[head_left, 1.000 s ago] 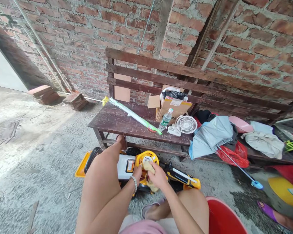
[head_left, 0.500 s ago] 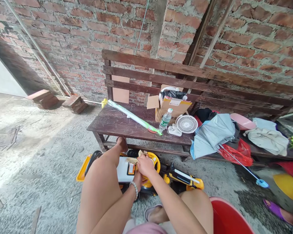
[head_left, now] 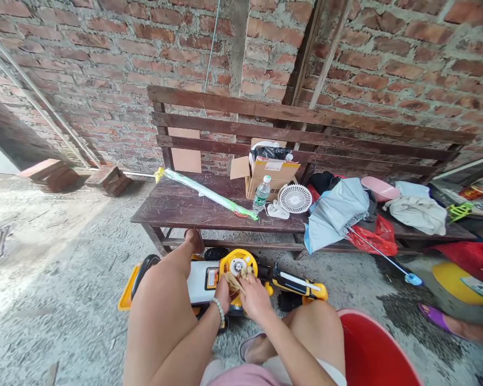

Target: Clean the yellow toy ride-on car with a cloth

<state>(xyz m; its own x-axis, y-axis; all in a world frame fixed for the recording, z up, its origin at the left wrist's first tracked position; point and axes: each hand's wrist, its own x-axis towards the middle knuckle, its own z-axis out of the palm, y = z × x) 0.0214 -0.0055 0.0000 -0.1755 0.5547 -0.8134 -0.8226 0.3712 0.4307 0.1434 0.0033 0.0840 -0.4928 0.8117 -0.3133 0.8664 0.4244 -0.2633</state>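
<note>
Outdoors beside a brick wall (head_left: 121, 69), a seated person works a crumpled beige cloth (head_left: 234, 282) at the steering wheel (head_left: 230, 257) of a yellow-and-white ride-on toy vehicle (head_left: 196, 280). The cloth lies bunched between both hands, against the near side of the wheel hub. The left hand (head_left: 222, 294) (a beaded bracelet (head_left: 218, 311) circles its wrist) has its fingers curled on the cloth's left edge; the fingers of the right hand (head_left: 256, 299) are closed on the other side of it. The toy stands on the rough concrete ground (head_left: 80, 257), between the person's legs and a dark wooden counter (head_left: 177, 206) with a slatted back. On that counter are a green-labelled water bottle (head_left: 261, 194), a white fan (head_left: 295, 199), an opened cardboard box (head_left: 261, 176) and, farther right, a silvery-blue umbrella (head_left: 338, 209). A red bucket (head_left: 370, 348) sits beside the person's right knee; at far right shows another person's purple sandal (head_left: 440, 320).
</note>
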